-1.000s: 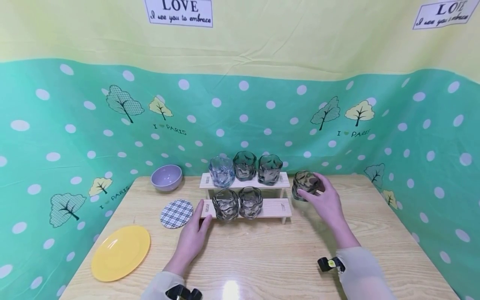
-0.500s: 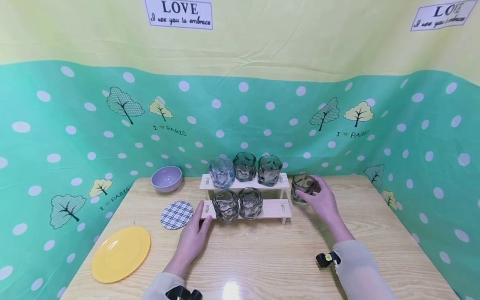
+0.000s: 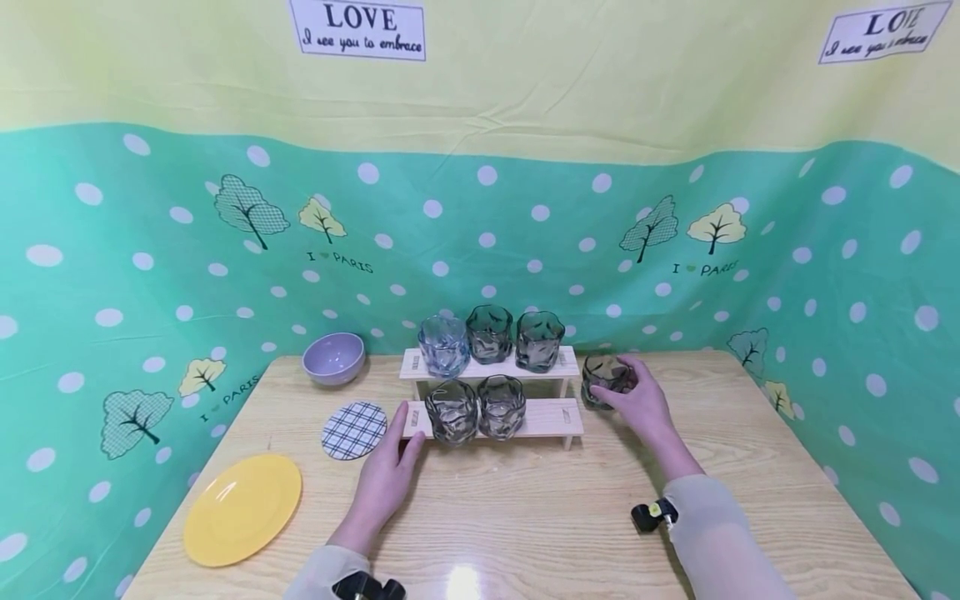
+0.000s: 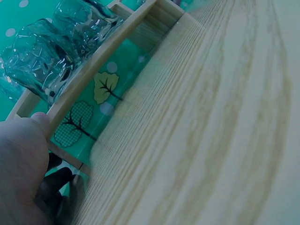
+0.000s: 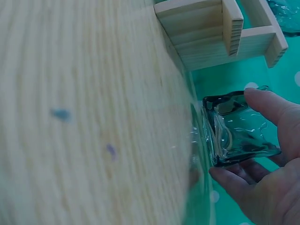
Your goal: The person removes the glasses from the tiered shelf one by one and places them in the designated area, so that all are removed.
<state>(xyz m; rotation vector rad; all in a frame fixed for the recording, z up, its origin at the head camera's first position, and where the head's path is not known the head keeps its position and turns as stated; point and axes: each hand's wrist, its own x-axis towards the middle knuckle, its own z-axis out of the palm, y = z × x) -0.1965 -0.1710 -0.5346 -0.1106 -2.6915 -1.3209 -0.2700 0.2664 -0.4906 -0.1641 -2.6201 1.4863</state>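
glass (image 3: 606,377): lower now, i judge nearly down
right hand (image 3: 647,408): half-curled, holding it
left hand (image 3: 384,475): thumb and fingers gripping rack (image 3: 549,417)

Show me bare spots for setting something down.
Free: the light wood-grain tabletop before the stepped pale wooden rack, between left hand and right hand, and right of the right hand; also the lower tier's right end. Crowded: the upper tier, with three tinted wavy glasses, and the lower tier's left half.
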